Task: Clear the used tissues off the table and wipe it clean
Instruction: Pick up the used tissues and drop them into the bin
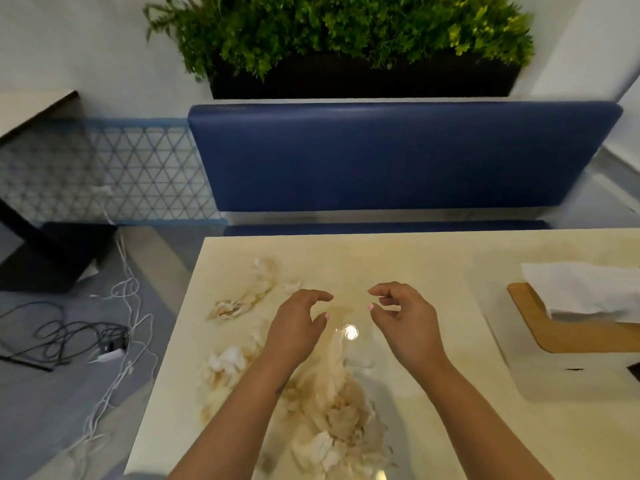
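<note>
Above the table [433, 393], both hands, left [298, 327] and right [405, 320], hover empty with fingers loosely curled apart. Soiled tissues [332, 410] lie strewn beneath and left of them. Clearing seems unstarted; next, gather them.

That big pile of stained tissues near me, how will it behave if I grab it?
The pile of tissues looks crumpled and brown-stained, so probably limp, damp and light. It lies in loose scraps, so one grab will likely shed bits and may smear the glossy table.
</note>
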Available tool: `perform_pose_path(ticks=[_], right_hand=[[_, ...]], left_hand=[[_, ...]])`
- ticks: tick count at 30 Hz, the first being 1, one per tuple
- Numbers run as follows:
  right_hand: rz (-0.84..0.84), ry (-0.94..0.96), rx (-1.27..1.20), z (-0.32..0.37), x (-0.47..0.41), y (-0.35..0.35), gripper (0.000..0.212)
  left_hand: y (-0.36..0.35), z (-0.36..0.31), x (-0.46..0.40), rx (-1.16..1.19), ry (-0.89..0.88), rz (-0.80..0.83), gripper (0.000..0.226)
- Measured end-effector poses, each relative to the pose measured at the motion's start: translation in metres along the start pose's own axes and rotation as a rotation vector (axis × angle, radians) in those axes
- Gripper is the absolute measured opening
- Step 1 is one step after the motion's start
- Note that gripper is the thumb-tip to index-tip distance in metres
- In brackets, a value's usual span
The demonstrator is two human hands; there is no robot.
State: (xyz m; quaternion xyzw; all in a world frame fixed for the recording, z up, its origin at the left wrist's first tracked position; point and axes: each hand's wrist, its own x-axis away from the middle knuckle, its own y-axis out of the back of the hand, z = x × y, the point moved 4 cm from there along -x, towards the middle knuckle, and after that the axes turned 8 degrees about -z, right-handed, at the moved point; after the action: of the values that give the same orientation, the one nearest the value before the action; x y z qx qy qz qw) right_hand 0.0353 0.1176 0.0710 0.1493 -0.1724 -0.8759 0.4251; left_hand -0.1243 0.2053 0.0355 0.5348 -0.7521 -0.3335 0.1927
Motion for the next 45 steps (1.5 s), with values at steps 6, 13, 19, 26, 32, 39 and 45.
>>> perform_pose_path(ticks=[6, 13, 19, 26, 32, 39, 45], right_hand=[[0.106, 0.038, 0.006, 0.005, -0.016, -0.028, 0.023], [0.196, 0.048, 0.013, 0.007, -0.027, -0.056, 0.021], [0.214, 0.021, 0.036, 0.007, -0.035, -0.088, 0.018], [0.175, 0.014, 0.069, 0.007, -0.044, -0.129, 0.02], [0.211, 0.062, 0.195, 0.006, -0.057, -0.167, 0.018], [0.334, 0.15, 0.362, 0.017, -0.081, -0.222, 0.029], [0.477, 0.23, 0.564, 0.02, -0.096, -0.272, 0.048]], left_hand=[[0.015, 0.029, -0.006, -0.048, 0.088, -0.095, 0.029], [0.026, 0.063, -0.018, -0.162, 0.112, -0.124, 0.041], [0.04, 0.099, -0.04, -0.453, 0.109, -0.029, 0.07], [0.043, 0.139, -0.062, -0.636, 0.102, 0.208, 0.073], [0.038, 0.163, -0.068, -0.533, 0.045, 0.211, 0.052], [0.047, 0.174, -0.075, -0.35, 0.04, 0.169, 0.035], [0.06, 0.171, -0.078, -0.243, 0.019, 0.061, 0.036]])
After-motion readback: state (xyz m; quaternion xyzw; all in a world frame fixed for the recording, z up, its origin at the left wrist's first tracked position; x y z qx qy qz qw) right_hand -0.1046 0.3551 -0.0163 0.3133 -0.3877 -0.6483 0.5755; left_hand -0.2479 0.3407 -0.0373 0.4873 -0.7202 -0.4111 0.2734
